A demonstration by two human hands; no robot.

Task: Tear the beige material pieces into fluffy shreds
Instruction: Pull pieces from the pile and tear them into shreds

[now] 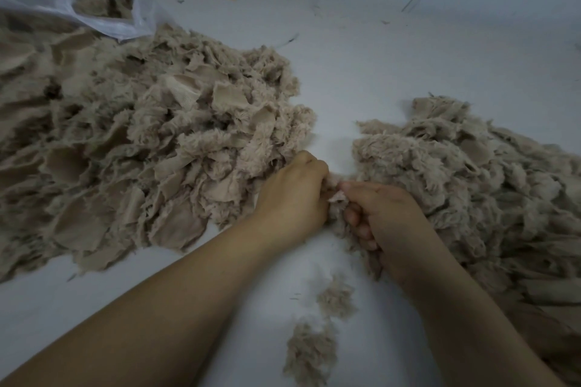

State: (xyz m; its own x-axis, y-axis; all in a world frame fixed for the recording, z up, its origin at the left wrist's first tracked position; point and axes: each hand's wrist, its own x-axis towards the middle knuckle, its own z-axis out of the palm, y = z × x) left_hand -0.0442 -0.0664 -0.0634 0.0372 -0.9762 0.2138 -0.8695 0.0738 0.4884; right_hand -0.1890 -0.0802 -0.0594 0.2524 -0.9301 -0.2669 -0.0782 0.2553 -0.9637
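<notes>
Both hands, left hand [294, 192] and right hand [385, 217], pinch one beige piece [337, 195] between the piles, close together for tearing.

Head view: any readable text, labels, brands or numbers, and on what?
None readable.
Plastic bag: faint grey marks on its top left part, too blurred to tell whether they are print.
Beige piles, the piece in both hands, white surface: no text.
</notes>
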